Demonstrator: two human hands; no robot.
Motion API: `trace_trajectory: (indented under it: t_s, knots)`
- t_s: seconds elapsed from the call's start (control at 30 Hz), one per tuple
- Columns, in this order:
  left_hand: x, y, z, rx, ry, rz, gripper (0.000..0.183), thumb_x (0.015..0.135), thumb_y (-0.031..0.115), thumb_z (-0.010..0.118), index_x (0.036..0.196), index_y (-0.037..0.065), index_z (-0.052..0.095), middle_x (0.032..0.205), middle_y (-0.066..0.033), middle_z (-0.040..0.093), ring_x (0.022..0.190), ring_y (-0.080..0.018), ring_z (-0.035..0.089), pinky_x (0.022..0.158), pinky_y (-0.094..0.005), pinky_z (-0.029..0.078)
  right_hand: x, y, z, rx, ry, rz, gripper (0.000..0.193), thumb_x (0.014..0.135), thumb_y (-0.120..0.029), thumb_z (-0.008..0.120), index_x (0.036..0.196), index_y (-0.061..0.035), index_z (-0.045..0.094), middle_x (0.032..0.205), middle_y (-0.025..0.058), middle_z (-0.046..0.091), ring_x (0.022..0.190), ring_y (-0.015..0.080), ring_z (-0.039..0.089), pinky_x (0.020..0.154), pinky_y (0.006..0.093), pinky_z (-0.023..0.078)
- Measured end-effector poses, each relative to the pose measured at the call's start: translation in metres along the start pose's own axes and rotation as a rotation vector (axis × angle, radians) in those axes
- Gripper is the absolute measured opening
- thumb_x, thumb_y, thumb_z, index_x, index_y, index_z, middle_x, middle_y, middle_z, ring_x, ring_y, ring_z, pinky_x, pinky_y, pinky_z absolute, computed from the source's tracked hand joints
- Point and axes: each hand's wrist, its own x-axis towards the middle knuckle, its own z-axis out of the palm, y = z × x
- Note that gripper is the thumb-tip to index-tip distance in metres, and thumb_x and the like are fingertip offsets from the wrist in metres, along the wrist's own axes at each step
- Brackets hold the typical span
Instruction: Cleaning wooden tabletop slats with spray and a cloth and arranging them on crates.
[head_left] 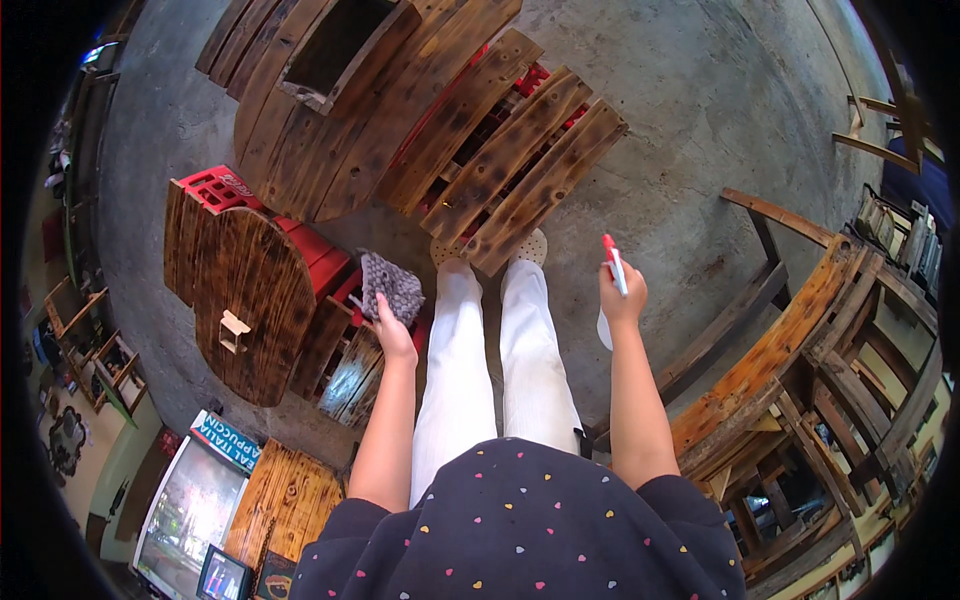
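My left hand (393,332) is closed around the edge of a grey, shaggy cleaning cloth (390,287), held out to the left of my legs. In my right hand (626,296) is a spray bottle with a red and white spray head (613,262); part of its pale body (604,332) shows below my fingers. Directly ahead of my feet stands a slatted wooden seat (520,150) on a red crate. Neither hand touches it. Beyond it to the left is a wooden-plank table (330,165) with an open wooden box (345,50) on top.
A second wooden table (240,290) at the left bears a small wooden holder (234,328), with a red crate (218,187) beside it. Stacked wooden furniture (790,340) stands at the right. A glass-fronted display case (190,510) is at the lower left. The floor (690,130) is grey concrete.
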Motion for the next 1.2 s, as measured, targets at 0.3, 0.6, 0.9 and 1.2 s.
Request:
trace_trajectory:
  t_s: [0.3,0.6,0.9,1.2]
  knots:
    - [0.122,-0.040,0.095,1.272,-0.233,0.843,0.084,0.087,0.012,0.062,0.156,0.006,0.015,0.161,-0.0196,0.018,0.149,-0.0369,0.018,0.120,-0.0452,0.021,-0.061,-0.013,0.068,0.082,-0.126,-0.104,0.012,0.072,-0.011,0.074,0.079,-0.0088,0.065,0.071,0.0094,0.060,0.070,0.0319,0.055,0.063,0.0430,0.046]
    - [0.187,-0.070,0.208,1.398,0.114,0.831,0.074,0.099,0.053,0.040,0.159,0.021,0.010,0.161,-0.0272,0.004,0.144,-0.0562,0.005,0.117,-0.0616,0.011,-0.065,-0.029,0.128,0.162,-0.225,-0.197,0.024,0.071,-0.011,0.075,0.091,-0.0054,0.064,0.090,0.0087,0.068,0.071,0.0287,0.054,0.068,0.0364,0.045]
    - [0.217,-0.006,0.393,1.468,-0.190,1.124,0.072,0.099,0.056,0.040,0.158,0.021,0.018,0.164,-0.0099,0.015,0.146,-0.0467,0.017,0.119,-0.0544,0.014,-0.043,-0.038,0.139,0.268,-0.182,-0.108,0.032,0.069,-0.006,0.075,0.099,-0.0018,0.063,0.098,0.0140,0.068,0.075,0.0305,0.055,0.071,0.0375,0.045]
    - [0.222,-0.014,0.320,1.556,-0.452,1.276,0.071,0.100,0.055,0.038,0.158,0.021,0.018,0.164,-0.0022,0.018,0.147,-0.0350,0.022,0.120,-0.0470,0.018,-0.033,-0.050,0.140,0.328,-0.167,-0.067,0.035,0.069,-0.006,0.075,0.101,-0.0015,0.062,0.097,0.0145,0.068,0.074,0.0305,0.055,0.071,0.0369,0.044]
